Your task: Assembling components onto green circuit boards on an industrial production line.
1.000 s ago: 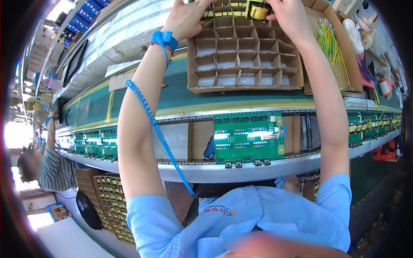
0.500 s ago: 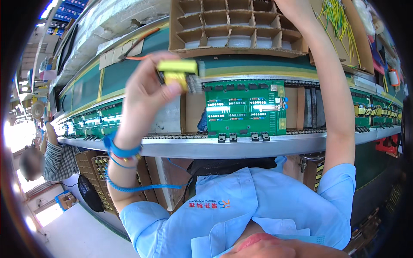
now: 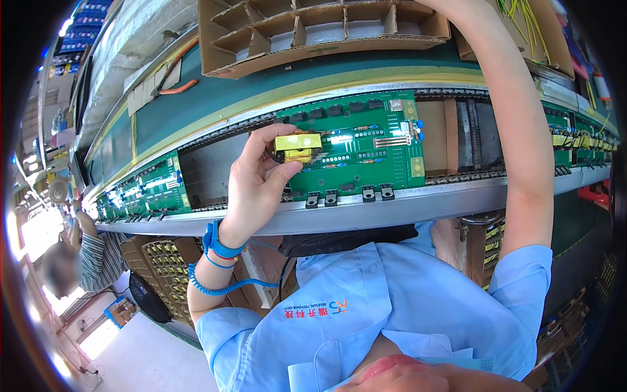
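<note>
A yellow transformer (image 3: 298, 145) with a dark core is pinched between the thumb and fingers of my left hand (image 3: 255, 179). It is over the left part of a green circuit board (image 3: 385, 171); whether its pins touch the board I cannot tell. The board carries rows of white round-holed parts, resistors and black components, with blue parts at its right end. My right forearm (image 3: 516, 111) reaches over the line to the far side. Only the edge of my right hand (image 3: 447, 4) shows at the top, its fingers out of the picture. A blue coiled-cord wrist strap (image 3: 225, 245) circles my left wrist.
The board rides on a rail line (image 3: 418, 206) running left to right, with more green boards (image 3: 147, 189) on it. Beyond stands a divided cardboard box (image 3: 320, 49). Yellow-green wires (image 3: 526, 26) lie in another box. A person in a striped sleeve (image 3: 101, 261) is far left.
My left hand has lowered the transformer rightward and nearer, onto or just above the board. My right hand has moved further out at the top. The view has shifted.
</note>
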The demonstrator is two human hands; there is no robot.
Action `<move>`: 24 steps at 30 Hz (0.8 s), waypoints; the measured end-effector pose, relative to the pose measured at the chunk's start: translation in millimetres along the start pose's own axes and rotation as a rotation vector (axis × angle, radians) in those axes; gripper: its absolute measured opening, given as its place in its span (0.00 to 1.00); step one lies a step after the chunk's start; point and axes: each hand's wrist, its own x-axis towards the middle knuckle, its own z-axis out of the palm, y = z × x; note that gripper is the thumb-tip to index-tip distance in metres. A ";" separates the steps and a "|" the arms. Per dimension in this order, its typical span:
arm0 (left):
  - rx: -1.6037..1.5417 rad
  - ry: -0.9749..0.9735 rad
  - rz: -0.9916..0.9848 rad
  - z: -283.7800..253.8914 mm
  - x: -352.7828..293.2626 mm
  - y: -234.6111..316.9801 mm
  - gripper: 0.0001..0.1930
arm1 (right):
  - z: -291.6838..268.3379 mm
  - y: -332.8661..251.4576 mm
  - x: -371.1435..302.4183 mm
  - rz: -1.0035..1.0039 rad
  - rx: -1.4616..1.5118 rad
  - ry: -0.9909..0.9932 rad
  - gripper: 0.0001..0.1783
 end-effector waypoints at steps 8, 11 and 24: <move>0.107 -0.036 0.004 2.0 5.4 7.6 0.22 | 3.5 7.6 -6.0 -0.043 0.011 0.063 0.14; 0.448 -0.082 0.131 4.5 6.8 21.8 0.22 | 3.7 6.7 -7.5 -0.050 0.005 0.068 0.14; 0.845 -0.186 0.408 16.8 20.6 45.3 0.23 | 8.1 11.9 -6.2 -0.078 -0.012 0.085 0.15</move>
